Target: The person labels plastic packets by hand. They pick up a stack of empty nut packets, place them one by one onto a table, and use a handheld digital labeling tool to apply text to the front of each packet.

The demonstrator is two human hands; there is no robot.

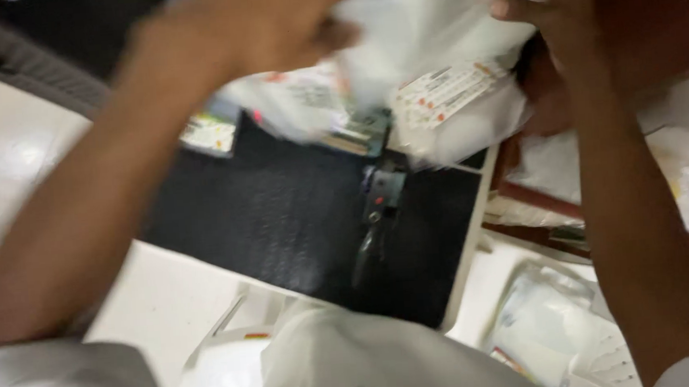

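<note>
The left hand (pixel 268 21) and the right hand (pixel 558 17) are raised at the top of the view, each gripping the white plastic bag (pixel 431 42). The bag hangs above the black mat (pixel 281 214) on the table (pixel 166 303). Its contents are not visible. Packets (pixel 556 324) lie at lower right.

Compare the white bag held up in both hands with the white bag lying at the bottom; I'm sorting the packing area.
The held bag is raised, gripped by the left hand and right hand; the lower bag lies untouched. The held bag carries a stuck-on white label with red marks; the lower bag shows green print. The held bag looks crumpled and blurred; the lower bag looks smoother and rounded. Both are white.
</note>
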